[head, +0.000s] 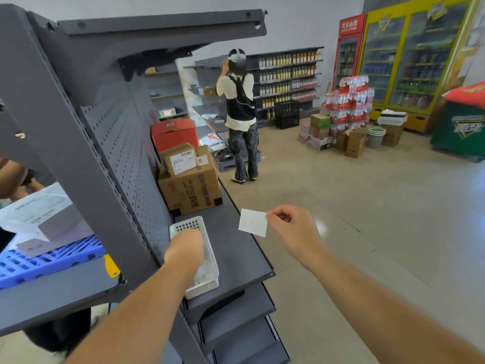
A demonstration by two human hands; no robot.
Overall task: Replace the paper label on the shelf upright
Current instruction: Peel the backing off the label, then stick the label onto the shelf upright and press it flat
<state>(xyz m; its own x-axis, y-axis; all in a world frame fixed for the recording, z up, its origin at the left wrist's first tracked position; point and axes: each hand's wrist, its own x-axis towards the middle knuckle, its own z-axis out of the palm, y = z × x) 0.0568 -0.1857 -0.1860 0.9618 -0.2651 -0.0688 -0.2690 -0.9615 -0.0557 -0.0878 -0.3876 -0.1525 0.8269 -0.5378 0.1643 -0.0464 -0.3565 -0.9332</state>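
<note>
Right hand (291, 228) pinches paper label (253, 222) by its right edge, fingers closed on it, held in air just past front edge of grey shelf (236, 248). Label small, white, rectangular, slightly tilted, faint print unreadable. Left hand (186, 247) down inside white perforated basket (195, 256) on shelf; fingers hidden, grip cannot tell. Shelf upright (78, 164) at left, dark grey. Cardboard boxes (190, 189) farther along shelf.

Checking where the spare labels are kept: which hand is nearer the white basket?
Left. The left hand reaches into the white basket; the right hand holds a paper label off to its right.
</note>
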